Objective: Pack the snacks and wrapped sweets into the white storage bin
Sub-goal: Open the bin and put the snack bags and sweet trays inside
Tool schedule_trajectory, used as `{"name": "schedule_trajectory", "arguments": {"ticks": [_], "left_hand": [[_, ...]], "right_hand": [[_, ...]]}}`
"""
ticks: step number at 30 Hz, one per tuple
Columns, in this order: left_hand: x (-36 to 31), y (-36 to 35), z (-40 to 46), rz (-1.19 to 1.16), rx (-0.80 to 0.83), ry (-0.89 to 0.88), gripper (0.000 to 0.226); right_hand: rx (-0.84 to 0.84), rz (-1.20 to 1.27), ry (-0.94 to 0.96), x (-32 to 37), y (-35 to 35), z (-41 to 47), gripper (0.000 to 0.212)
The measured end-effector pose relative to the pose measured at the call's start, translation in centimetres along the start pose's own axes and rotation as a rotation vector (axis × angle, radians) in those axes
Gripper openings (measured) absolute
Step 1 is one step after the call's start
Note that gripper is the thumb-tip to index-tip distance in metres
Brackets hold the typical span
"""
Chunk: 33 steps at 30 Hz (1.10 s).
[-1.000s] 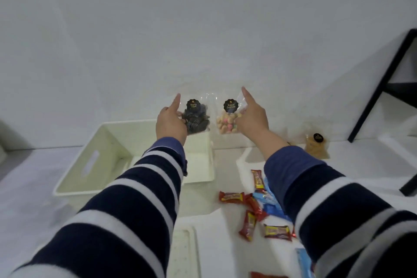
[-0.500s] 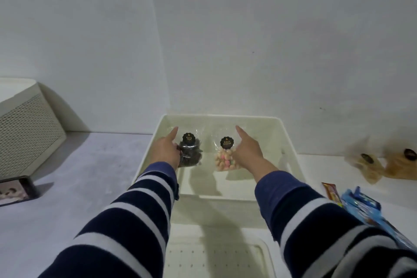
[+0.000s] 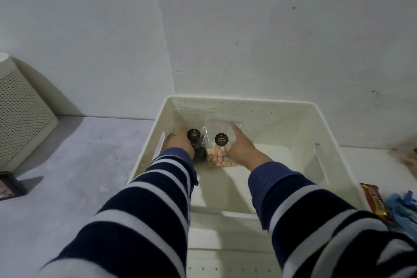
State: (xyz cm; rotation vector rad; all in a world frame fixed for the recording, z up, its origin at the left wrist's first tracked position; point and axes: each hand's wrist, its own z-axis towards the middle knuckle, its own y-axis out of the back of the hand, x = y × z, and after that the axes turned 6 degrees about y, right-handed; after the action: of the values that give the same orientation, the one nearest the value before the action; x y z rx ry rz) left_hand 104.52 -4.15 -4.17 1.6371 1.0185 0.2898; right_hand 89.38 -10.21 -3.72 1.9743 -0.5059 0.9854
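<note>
1. Label "Biskuit Gemrose" marks the pastel biscuit bag (image 3: 218, 155) we grip with our right hand (image 3: 242, 149).
2. Our left hand (image 3: 180, 143) holds the dark snack bag (image 3: 198, 145); its label is unreadable.
3. Both bags stand at the white storage bin (image 3: 293, 124)'s far left wall; its right half lies open.

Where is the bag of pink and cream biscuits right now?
In the head view, the biscuit bag is inside the white storage bin at its far left, held by the right hand, right beside the dark snack bag in the left hand.

Both striped-sleeved arms reach forward side by side, left hand (image 3: 180, 142) and right hand (image 3: 242, 146) each pinching a bag, index fingers extended, thumbs hidden behind.
</note>
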Motion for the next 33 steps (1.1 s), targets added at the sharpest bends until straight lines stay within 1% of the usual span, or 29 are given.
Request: {"name": "schedule_trajectory", "arguments": {"ticks": [3,5,7,9,12,17,22,26,29,33], "left_hand": [[-0.2,0.6,-1.0,0.04,0.015,0.013,0.076],[-0.5,1.5,-2.3,0.065,0.016,0.017,0.063],[-1.2,2.7,-4.0,0.101,0.012,-0.021,0.048],[-2.6,3.7,-6.1,0.122,0.024,-0.113,0.041],[-5.7,4.2,-9.7,0.106,0.072,-0.266,0.047],[-11.9,2.8,-15.7,0.159,0.058,-0.527,0.042],[-18.4,-0.1,-21.9,0.241,0.055,-0.71,0.041],[-23.1,-3.9,-24.8,0.249,0.09,-0.801,0.04],[-26.6,-7.8,-25.5,0.24,0.148,-0.812,0.04],[-31.4,-13.9,-24.6,0.115,0.251,-0.761,0.04]], "right_hand": [[0.034,-0.131,0.001,0.5,1.6,-1.2,0.087],[0.046,-0.218,0.011,1.0,3.2,-2.4,0.078],[0.065,-0.292,0.045,1.6,4.9,-4.1,0.066],[0.057,-0.347,0.082,2.0,6.9,-6.4,0.058],[-0.009,-0.413,0.119,1.9,10.1,-10.3,0.051],[-0.154,-0.483,0.122,-0.4,16.4,-16.4,0.044],[-0.225,-0.52,0.024,-5.1,22.6,-21.4,0.042],[-0.249,-0.497,-0.063,-10.4,26.8,-23.5,0.041],[-0.238,-0.485,-0.112,-14.9,29.8,-24.2,0.042],[-0.234,-0.453,-0.135,-22.0,34.6,-21.8,0.04]]}}
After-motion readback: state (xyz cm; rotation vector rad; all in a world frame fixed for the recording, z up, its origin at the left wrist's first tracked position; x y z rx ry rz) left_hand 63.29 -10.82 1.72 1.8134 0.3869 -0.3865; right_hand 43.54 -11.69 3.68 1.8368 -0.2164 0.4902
